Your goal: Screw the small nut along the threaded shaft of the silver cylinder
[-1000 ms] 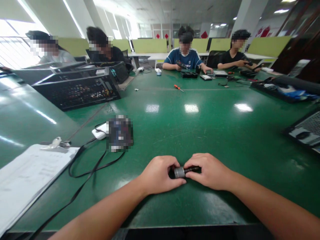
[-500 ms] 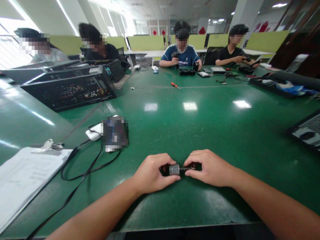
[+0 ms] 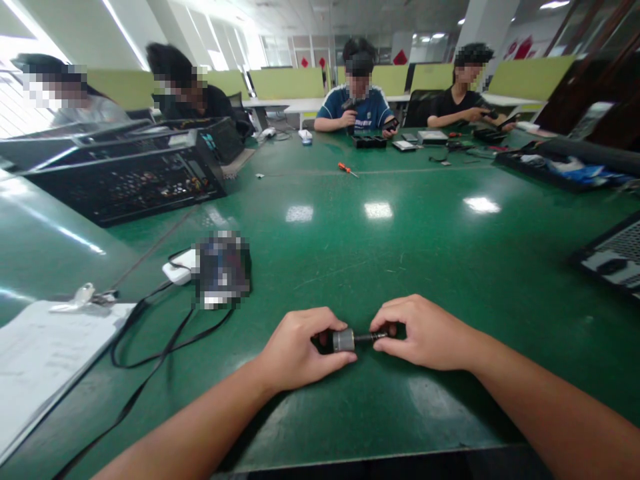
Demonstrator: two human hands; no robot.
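A small dark cylindrical tool [image 3: 344, 340] with a grey collar and a thin black shaft lies level just above the green table [image 3: 345, 267], near its front edge. My left hand [image 3: 305, 347] is closed round the collar end, thumb below and fingers above. With fingertips and thumb, my right hand [image 3: 420, 333] pinches the far end of the thin shaft. The collar and part of the shaft show between the hands. The tool's left end is hidden in my left palm.
At left are a clipboard [image 3: 55, 353] with papers, a white box [image 3: 181, 268] with black cords, and a black computer case [image 3: 135, 187]. An orange screwdriver [image 3: 345, 169] lies mid-table. A mesh panel [image 3: 613, 260] is at right. Several people sit across the table.
The whole view has shifted slightly. My right hand has moved a little away from my left, and more of the shaft shows. Across the table, a person's held tool is tilted differently.
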